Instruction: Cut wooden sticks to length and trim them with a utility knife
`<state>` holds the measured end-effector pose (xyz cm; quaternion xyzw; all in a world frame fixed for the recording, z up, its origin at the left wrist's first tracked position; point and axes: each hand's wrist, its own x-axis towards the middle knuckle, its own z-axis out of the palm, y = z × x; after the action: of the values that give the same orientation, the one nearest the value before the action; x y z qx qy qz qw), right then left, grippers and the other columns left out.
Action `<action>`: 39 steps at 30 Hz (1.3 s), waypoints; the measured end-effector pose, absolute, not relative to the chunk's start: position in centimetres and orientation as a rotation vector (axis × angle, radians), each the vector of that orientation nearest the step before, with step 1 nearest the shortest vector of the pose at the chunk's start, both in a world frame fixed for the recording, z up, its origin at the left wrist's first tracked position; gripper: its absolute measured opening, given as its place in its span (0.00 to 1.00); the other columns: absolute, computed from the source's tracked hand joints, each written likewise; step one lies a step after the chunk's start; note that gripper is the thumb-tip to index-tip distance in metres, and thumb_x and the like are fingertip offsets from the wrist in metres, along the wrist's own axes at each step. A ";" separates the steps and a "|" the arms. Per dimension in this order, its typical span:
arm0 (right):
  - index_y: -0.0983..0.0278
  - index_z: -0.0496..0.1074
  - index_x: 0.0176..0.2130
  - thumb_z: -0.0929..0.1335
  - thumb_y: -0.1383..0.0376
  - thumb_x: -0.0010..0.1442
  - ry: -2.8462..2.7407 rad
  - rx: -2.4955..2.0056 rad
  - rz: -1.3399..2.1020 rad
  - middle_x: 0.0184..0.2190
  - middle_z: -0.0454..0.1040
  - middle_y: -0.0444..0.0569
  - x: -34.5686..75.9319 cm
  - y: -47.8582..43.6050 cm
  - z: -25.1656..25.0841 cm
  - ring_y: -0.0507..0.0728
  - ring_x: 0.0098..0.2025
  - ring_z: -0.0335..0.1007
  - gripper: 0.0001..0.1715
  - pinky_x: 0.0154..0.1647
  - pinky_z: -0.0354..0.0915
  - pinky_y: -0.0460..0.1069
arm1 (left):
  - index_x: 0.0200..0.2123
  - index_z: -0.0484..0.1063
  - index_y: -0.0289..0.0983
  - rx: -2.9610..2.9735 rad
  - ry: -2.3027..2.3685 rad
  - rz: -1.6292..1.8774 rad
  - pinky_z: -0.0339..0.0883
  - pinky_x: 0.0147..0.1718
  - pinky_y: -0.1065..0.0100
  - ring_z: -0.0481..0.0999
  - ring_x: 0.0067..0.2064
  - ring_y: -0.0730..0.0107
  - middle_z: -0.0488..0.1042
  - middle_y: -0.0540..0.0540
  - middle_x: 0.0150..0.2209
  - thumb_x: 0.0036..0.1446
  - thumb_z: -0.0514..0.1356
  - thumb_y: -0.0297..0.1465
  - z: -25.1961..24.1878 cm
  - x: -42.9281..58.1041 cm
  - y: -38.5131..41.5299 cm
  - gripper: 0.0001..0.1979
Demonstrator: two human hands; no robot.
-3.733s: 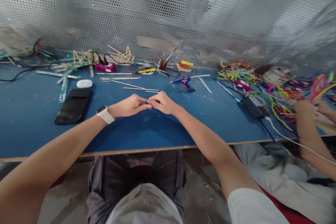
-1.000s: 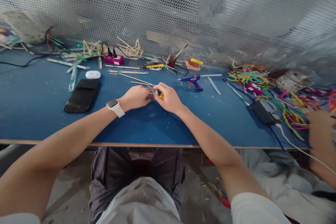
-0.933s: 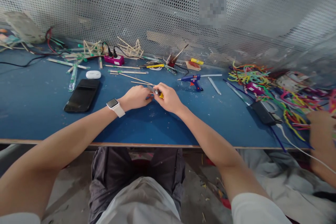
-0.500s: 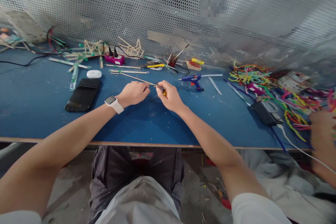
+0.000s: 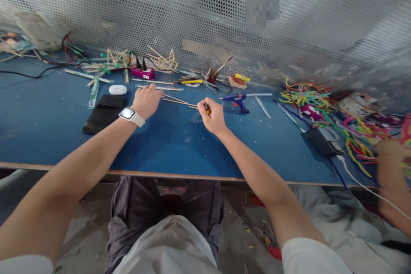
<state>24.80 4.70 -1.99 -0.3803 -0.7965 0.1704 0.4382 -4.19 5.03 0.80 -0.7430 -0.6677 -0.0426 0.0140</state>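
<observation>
My left hand (image 5: 147, 102), a white-strapped watch on its wrist, reaches over the table with its fingers bent down at the left ends of thin wooden sticks (image 5: 176, 99). It seems to pinch one of them, though the fingertips are partly hidden. The sticks slant down to the right, to just beside my right hand (image 5: 212, 115). That hand is closed around a small black-and-yellow tool (image 5: 208, 109); my fingers cover most of it, so its kind is unclear. A thin angular outline (image 5: 196, 117) lies left of the right hand. To the right rests a blue glue gun (image 5: 236, 99).
Near my left wrist lie a black phone (image 5: 104, 113) and a white case (image 5: 117, 90). A purple power strip (image 5: 143, 72), stick frames (image 5: 163, 60) and a yellow cutter (image 5: 192, 81) line the back. At right are colourful pipe cleaners (image 5: 305, 94), a black box (image 5: 324, 141) and another person's arm (image 5: 393, 175).
My left hand has moved left and away from me, apart from the right hand, to the sticks' far end. The right hand has shifted slightly right, still gripping the tool. The watch face has lit up.
</observation>
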 end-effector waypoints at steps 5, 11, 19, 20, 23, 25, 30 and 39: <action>0.56 0.67 0.33 0.62 0.35 0.81 -1.997 -0.948 0.426 0.29 0.68 0.45 24.8 4.6 -1.7 0.57 0.33 0.65 0.35 0.43 0.67 0.57 | 0.61 0.83 0.37 -2.212 -2.108 -0.129 0.75 0.69 0.39 0.78 0.70 0.40 0.77 0.32 0.68 0.84 0.55 0.33 1.3 -5.5 5.2 0.17; 0.55 0.62 0.31 0.63 0.36 0.80 -2.008 -0.920 0.436 0.29 0.66 0.44 24.7 4.5 -1.6 0.56 0.32 0.65 0.35 0.41 0.65 0.56 | 0.68 0.78 0.38 -2.107 -2.234 -0.104 0.83 0.65 0.44 0.83 0.66 0.50 0.79 0.37 0.68 0.78 0.71 0.44 2.1 -7.0 5.5 0.24; 0.55 0.61 0.31 0.63 0.35 0.80 -2.020 -0.927 0.435 0.29 0.65 0.44 24.6 4.5 -1.6 0.56 0.32 0.64 0.36 0.41 0.65 0.57 | 0.68 0.78 0.37 -2.058 -2.405 -0.088 0.85 0.63 0.45 0.84 0.63 0.52 0.80 0.37 0.66 0.78 0.70 0.44 2.4 -9.5 6.4 0.24; 0.55 0.61 0.30 0.63 0.35 0.80 -2.024 -0.928 0.435 0.29 0.65 0.44 24.6 4.4 -1.6 0.56 0.32 0.64 0.36 0.41 0.65 0.57 | 0.68 0.78 0.37 -2.059 -2.403 -0.099 0.85 0.63 0.45 0.84 0.63 0.52 0.80 0.37 0.66 0.78 0.70 0.44 2.4 -9.6 6.5 0.24; 0.55 0.61 0.30 0.63 0.35 0.80 -2.035 -0.927 0.430 0.29 0.65 0.44 24.6 4.4 -1.5 0.56 0.32 0.64 0.36 0.41 0.65 0.57 | 0.69 0.77 0.37 -2.042 -2.395 -0.124 0.84 0.64 0.44 0.83 0.64 0.51 0.79 0.37 0.67 0.78 0.70 0.44 2.2 -9.7 6.8 0.25; 0.55 0.61 0.31 0.62 0.34 0.80 -2.041 -0.931 0.425 0.29 0.65 0.44 24.7 4.4 -1.5 0.57 0.32 0.64 0.36 0.41 0.65 0.57 | 0.69 0.77 0.37 -2.034 -2.399 -0.113 0.84 0.64 0.44 0.84 0.64 0.51 0.79 0.37 0.67 0.78 0.70 0.44 2.0 -9.7 6.9 0.25; 0.55 0.63 0.31 0.61 0.34 0.80 -2.060 -0.950 0.407 0.30 0.66 0.44 24.8 4.6 -1.6 0.57 0.33 0.65 0.36 0.42 0.66 0.57 | 0.69 0.77 0.37 -2.043 -2.341 -0.124 0.84 0.64 0.44 0.83 0.65 0.51 0.79 0.37 0.68 0.78 0.70 0.44 1.6 -9.9 6.9 0.25; 0.56 0.68 0.35 0.65 0.44 0.82 -2.147 -1.005 0.292 0.36 0.72 0.48 26.1 5.7 -1.4 0.60 0.39 0.70 0.27 0.49 0.69 0.58 | 0.67 0.78 0.37 -1.992 -2.282 -0.177 0.78 0.71 0.38 0.79 0.71 0.46 0.77 0.37 0.71 0.77 0.71 0.44 2.2 -9.9 6.3 0.24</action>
<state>26.09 5.68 -1.41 -0.3914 -0.8359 0.1138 0.3676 -9.95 6.35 2.17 -0.6556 -0.7509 -0.0581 0.0535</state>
